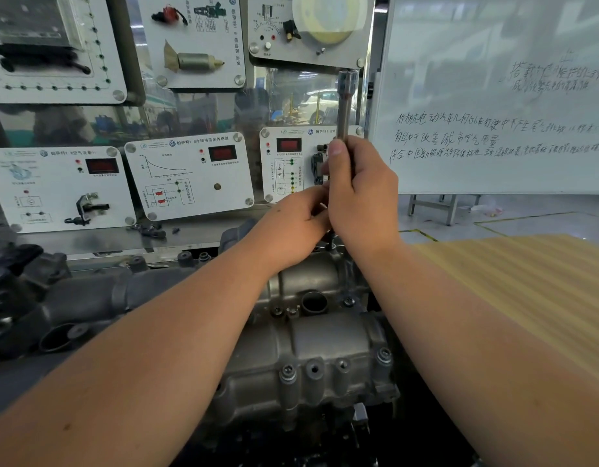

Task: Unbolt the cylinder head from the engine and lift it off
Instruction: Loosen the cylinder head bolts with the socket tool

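The grey cast cylinder head [311, 345] lies in the centre foreground, with several bolts [288, 371] standing in its near flange and a round bore on top. My right hand [362, 200] grips a long steel socket extension [345, 106] that stands upright over the far end of the head; its open socket end points up. My left hand [291, 227] is curled just beside and below the right, fingers pinching at the tool's lower part. The tool's lower tip and what it meets are hidden behind both hands.
A dark intake manifold [72, 308] lies left of the head. Sensor training panels [190, 173] stand behind it, a whiteboard [493, 102] at the right. A yellowish ribbed board [527, 298] lies under my right forearm. Small dark parts [150, 229] sit on the ledge.
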A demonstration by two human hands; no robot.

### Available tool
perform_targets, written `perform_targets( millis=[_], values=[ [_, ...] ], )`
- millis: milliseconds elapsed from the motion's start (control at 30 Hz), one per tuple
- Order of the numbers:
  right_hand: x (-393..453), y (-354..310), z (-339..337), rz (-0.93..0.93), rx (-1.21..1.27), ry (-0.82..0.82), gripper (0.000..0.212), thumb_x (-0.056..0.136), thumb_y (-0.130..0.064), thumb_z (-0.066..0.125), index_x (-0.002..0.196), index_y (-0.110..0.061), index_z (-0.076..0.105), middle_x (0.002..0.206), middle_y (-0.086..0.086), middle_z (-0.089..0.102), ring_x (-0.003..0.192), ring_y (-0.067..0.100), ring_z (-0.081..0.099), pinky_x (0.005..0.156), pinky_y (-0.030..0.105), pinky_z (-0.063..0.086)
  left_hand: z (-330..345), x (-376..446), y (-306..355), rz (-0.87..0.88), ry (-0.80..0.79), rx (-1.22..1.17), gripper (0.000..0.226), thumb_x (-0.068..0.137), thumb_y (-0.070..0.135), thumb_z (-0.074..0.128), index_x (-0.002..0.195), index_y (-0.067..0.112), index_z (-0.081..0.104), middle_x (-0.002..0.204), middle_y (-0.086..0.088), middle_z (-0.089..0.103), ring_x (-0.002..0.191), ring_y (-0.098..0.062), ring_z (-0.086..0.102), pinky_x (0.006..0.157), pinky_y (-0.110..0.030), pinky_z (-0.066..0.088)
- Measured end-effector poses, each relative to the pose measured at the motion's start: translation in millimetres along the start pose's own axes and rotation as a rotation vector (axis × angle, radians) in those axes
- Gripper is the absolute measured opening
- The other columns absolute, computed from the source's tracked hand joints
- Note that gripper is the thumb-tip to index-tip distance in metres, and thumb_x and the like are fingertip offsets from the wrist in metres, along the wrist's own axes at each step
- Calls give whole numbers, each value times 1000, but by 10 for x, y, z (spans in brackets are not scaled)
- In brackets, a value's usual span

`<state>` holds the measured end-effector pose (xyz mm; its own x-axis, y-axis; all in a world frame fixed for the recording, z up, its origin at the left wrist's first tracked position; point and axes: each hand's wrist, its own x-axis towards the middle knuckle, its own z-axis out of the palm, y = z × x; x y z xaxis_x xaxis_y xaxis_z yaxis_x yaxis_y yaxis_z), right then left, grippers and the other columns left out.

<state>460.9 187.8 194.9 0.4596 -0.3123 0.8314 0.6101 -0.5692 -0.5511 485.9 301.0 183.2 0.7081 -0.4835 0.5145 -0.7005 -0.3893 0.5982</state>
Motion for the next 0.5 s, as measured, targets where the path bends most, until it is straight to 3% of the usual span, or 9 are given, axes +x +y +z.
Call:
perform_targets(
  millis=[67, 133, 200, 300, 367, 400, 500],
  values=[
    [0, 0, -2, 21, 14, -6, 15, 103, -35, 54, 111, -23, 55, 83, -12, 67, 79, 4, 65, 66, 16, 48, -3, -9, 9, 1, -6, 1, 20, 98, 20, 51, 96, 39, 58, 71, 25, 66, 52, 3, 58, 44, -9, 37],
    [1, 1, -11, 23, 10, -2, 11, 103, -34, 55, 109, -26, 50, 84, -10, 69, 78, 5, 66, 68, 23, 51, -1, -7, 11, 6, -4, 0, 17, 96, 23, 52, 102, 38, 59, 77, 19, 69, 61, 0, 63, 49, -13, 42],
    [-1, -10, -18, 13, -2, 7, 14, 104, -32, 51, 103, -19, 54, 84, -5, 69, 77, 11, 65, 70, 33, 53, 5, -3, 7, 4, -1, -1, 17, 97, 26, 51, 104, 39, 61, 85, 9, 72, 71, -8, 66, 63, -26, 53],
    [-3, -12, -16, -2, -14, 7, 29, 106, -31, 45, 94, -8, 60, 80, 4, 67, 74, 19, 62, 69, 43, 49, 15, 2, 8, -11, -11, -4, 17, 101, 26, 50, 105, 35, 63, 91, -1, 74, 79, -23, 68, 71, -47, 56],
    [-7, -18, -11, -4, -14, -4, 33, 106, -31, 44, 91, -7, 60, 77, 6, 66, 71, 18, 60, 68, 43, 47, 10, 7, 4, -10, -13, 0, 16, 101, 24, 50, 104, 34, 63, 88, 4, 74, 74, -17, 67, 69, -42, 57],
    [-8, -20, -9, -3, -8, -11, 32, 106, -32, 44, 91, -8, 61, 77, 4, 66, 70, 15, 60, 67, 41, 47, 7, 8, -1, -7, -9, -3, 17, 101, 22, 51, 103, 34, 62, 85, 8, 72, 66, -9, 65, 61, -33, 56],
    [-4, -4, -10, 22, 20, -18, 20, 103, -37, 53, 107, -18, 59, 81, -9, 68, 77, 6, 64, 69, 26, 51, 6, 9, -9, -10, 4, -25, 15, 99, 20, 54, 108, 28, 63, 77, 11, 69, 56, 2, 58, 48, -12, 40]
  ],
)
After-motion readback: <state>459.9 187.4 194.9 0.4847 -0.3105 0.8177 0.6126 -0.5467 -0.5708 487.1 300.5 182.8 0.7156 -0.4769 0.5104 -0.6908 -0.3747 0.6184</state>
